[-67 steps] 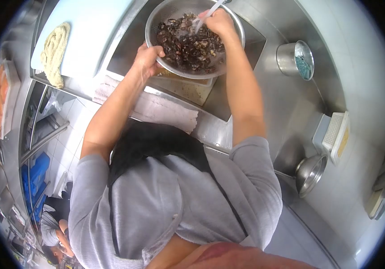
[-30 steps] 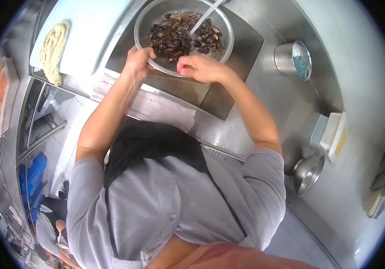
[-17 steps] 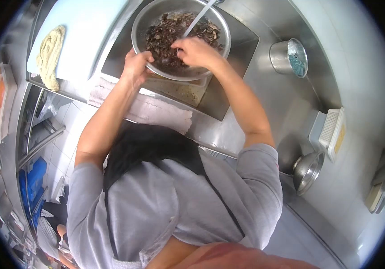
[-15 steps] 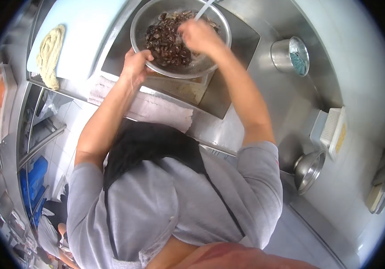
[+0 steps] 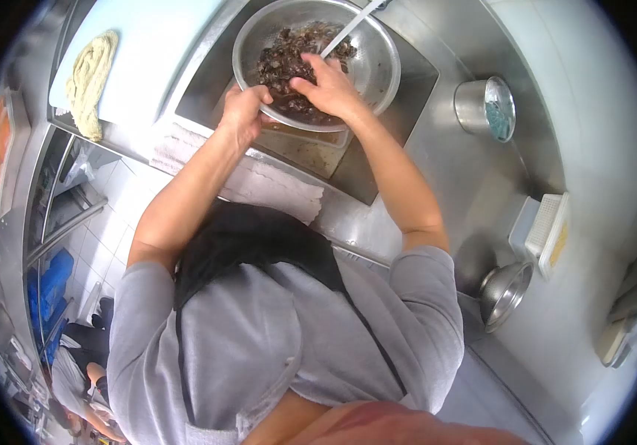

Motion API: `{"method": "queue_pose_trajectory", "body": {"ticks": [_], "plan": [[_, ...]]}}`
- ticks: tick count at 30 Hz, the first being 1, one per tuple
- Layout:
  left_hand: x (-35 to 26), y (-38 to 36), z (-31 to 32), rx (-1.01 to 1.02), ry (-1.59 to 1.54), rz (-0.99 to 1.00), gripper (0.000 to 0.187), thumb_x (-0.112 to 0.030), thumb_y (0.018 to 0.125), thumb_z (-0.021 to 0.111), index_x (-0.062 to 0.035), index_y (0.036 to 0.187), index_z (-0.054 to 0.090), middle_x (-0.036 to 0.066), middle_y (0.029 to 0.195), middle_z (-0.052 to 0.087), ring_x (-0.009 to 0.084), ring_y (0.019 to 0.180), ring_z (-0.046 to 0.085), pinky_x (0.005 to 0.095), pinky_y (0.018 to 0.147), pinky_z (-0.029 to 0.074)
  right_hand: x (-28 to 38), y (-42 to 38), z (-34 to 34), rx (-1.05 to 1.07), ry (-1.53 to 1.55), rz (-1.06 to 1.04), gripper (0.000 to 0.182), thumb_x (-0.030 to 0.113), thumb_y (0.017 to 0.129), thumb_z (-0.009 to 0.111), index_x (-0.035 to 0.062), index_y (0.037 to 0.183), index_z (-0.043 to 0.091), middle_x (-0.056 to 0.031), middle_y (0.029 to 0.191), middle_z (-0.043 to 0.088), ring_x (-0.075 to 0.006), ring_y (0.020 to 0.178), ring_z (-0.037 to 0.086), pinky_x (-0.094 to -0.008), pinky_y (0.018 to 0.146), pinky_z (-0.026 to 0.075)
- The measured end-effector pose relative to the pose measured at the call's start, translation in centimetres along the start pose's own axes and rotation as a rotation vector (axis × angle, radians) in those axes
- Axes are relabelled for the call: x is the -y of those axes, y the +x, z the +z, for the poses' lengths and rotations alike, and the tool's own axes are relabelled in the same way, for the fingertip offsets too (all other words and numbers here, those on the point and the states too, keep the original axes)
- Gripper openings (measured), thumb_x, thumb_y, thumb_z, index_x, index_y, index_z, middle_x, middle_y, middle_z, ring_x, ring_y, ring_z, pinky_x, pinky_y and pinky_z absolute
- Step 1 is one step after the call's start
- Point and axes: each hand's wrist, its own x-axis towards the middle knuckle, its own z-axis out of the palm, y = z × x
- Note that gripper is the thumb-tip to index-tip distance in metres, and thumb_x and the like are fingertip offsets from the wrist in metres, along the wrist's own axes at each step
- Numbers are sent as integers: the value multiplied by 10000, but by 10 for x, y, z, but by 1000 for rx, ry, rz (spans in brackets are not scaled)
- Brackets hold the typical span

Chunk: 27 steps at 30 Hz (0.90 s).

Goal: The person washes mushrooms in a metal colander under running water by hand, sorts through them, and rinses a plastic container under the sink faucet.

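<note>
A round metal bowl (image 5: 388, 81) is held over the sink, its inner wall looking finely dotted. Dark brown, wet-looking pieces (image 5: 277, 68), whose kind I cannot make out, lie heaped toward its left side. My left hand (image 5: 244, 110) grips the near left rim, thumb on top and fingers partly hidden below. Inside the bowl, my right hand (image 5: 331, 87) is open, thumb and fingers apart, at the right side of the heap. A pale faucet spout (image 5: 352, 28) slants down into the bowl just above that hand.
Beneath the bowl a shallow tray (image 5: 311, 152) stands in the sink. A pale cloth (image 5: 237, 178) covers the front edge. At left, a yellowish towel (image 5: 92, 81) lies on a white board (image 5: 140, 52). To the right are a metal pot (image 5: 474, 106), white baskets (image 5: 544, 226) and another bowl (image 5: 507, 297).
My right hand has opened from a curled, blurred shape and sits slightly lower. The dark pieces look more spread out. The whole view has shifted slightly.
</note>
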Motion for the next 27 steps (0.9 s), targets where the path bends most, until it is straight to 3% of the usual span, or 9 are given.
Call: {"method": "queue_pose_trajectory", "body": {"ticks": [4,7,9,10,11,13,16,20,27], "plan": [[3,1,-2,27,80,63,364,78,683,532,-1,1037,501,78,817,557,200,653,564,386,492,514,24,4,6,-14,-416,-65,688,390,749,748,398,1372,457,-241,1553,123,-581,1270,334,-575,1052,371],[-1,-7,-1,36,70,78,376,77,684,533,-4,1049,509,63,799,548,184,641,555,364,482,501,-18,43,-10,-153,-447,-125,582,221,730,762,255,1275,561,-240,1420,422,-443,1206,506,-483,1000,449],[1,-5,-7,25,106,62,385,79,683,529,-13,1057,514,55,790,540,176,640,552,358,485,507,-29,58,-20,-102,-548,-54,325,195,773,705,192,1095,657,-203,1033,661,-348,974,653,-428,893,526],[0,-3,-10,18,122,60,390,79,683,527,-18,1061,516,50,785,537,171,639,551,355,487,510,-15,47,-29,-206,-468,-144,179,135,791,663,134,969,683,-154,867,688,-320,866,683,-436,842,545],[-1,-3,-11,14,115,67,391,79,682,528,-24,1059,516,46,777,533,166,634,548,350,481,508,-1,43,-48,97,-153,183,210,112,775,681,131,984,691,-92,859,695,-267,868,681,-398,759,571],[1,-8,-12,10,103,62,393,77,680,528,-36,1056,518,36,760,525,154,623,541,339,470,503,11,29,-65,153,145,219,310,48,725,725,127,1021,681,-66,1041,670,-162,847,647,-336,658,568],[4,-7,-16,0,124,57,383,77,679,529,-39,1044,525,29,736,523,141,604,533,332,461,501,0,20,-65,88,311,-216,288,23,757,713,92,1034,677,-51,1028,657,-141,833,627,-304,615,563],[4,-8,-19,12,117,70,380,87,669,535,-28,1031,532,24,718,524,140,590,531,335,464,507,7,11,-69,119,499,104,307,-69,782,653,38,1069,655,-79,1053,648,-163,852,639,-298,707,574],[4,-8,-25,28,118,117,349,105,664,536,-30,985,531,22,696,523,137,575,513,315,459,466,-18,6,-57,116,931,79,311,-84,844,602,-41,1152,591,-120,1087,639,-225,892,679,-309,715,586]]}}
